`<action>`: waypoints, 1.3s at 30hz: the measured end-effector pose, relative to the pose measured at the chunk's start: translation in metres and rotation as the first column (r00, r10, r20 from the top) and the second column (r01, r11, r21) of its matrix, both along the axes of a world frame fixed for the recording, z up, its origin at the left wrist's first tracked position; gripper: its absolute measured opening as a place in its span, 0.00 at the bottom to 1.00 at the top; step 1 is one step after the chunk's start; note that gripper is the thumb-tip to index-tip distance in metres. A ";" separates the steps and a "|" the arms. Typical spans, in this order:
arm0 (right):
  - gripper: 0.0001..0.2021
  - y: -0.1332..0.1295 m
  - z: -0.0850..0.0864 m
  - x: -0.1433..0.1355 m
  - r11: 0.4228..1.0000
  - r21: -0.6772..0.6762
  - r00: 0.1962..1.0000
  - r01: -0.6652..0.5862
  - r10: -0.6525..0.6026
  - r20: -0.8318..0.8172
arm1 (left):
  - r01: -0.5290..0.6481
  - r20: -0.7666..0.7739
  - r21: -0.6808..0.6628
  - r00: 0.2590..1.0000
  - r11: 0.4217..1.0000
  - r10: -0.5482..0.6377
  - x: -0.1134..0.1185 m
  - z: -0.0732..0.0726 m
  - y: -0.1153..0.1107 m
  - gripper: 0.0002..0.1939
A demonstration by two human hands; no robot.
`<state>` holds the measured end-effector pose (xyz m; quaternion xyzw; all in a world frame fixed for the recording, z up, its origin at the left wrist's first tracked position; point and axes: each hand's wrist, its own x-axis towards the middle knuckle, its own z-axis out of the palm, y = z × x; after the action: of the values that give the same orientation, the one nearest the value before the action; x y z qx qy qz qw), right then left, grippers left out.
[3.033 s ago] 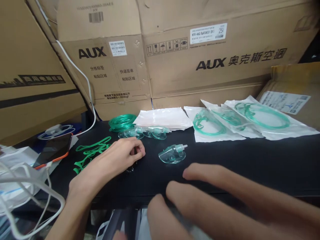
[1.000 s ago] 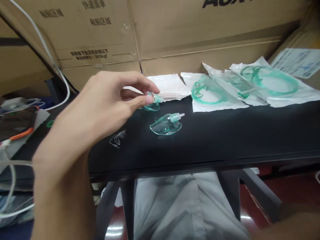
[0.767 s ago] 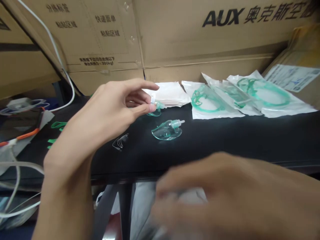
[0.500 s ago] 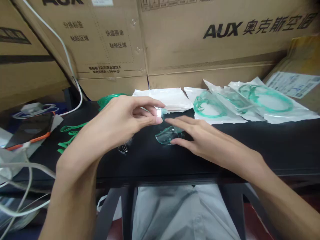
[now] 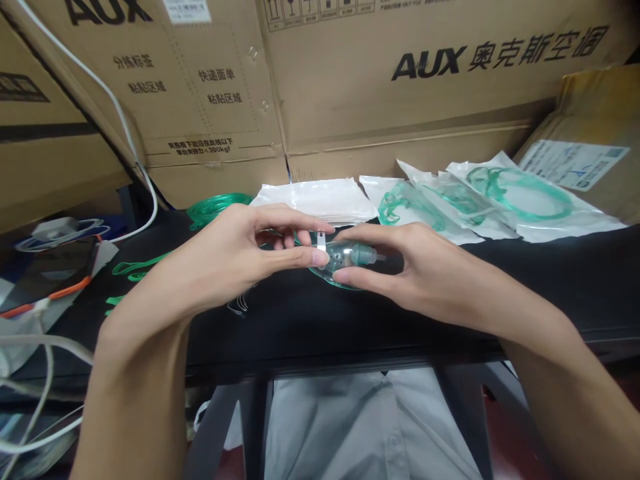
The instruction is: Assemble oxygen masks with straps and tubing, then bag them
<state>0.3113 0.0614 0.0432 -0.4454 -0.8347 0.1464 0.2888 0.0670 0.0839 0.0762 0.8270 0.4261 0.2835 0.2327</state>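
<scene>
Clear, green-tinted, domed plastic mask [image 5: 345,253] sits in front of flat white packet stack [image 5: 315,200], right hand [image 5: 423,257] gripping it, left hand [image 5: 245,248] pinching small shiny white strip [image 5: 321,241] that could slip if the mask twists.

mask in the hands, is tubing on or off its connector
Off: on the mask, the connector ends in a bare pale tip.

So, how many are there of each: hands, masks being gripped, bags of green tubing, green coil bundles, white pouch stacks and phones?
Hands (left hand, right hand): 2
Gripped mask: 1
Bags of green tubing: 3
Green coil bundle: 1
White pouch stack: 1
Phone: 1
Total: 9
</scene>
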 end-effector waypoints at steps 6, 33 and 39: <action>0.20 -0.003 0.004 0.001 0.995 -0.033 0.986 -0.097 0.091 -0.143 | -0.012 -0.026 0.001 1.000 1.000 0.012 -0.003 0.000 0.001 0.18; 0.15 -0.015 0.014 -0.011 0.990 -0.055 0.687 -0.130 0.050 -0.725 | 0.037 0.303 0.102 0.951 0.994 -0.067 0.025 0.013 -0.027 0.11; 0.10 -0.015 0.022 -0.002 0.925 -0.246 0.612 -0.290 -0.019 -0.791 | 0.048 0.334 0.105 0.939 0.993 -0.081 0.020 0.010 -0.024 0.05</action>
<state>0.3090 0.0469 0.0651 -0.3157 -0.6174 0.4927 0.5258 0.0873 0.0597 0.0865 0.7898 0.3384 0.4334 0.2718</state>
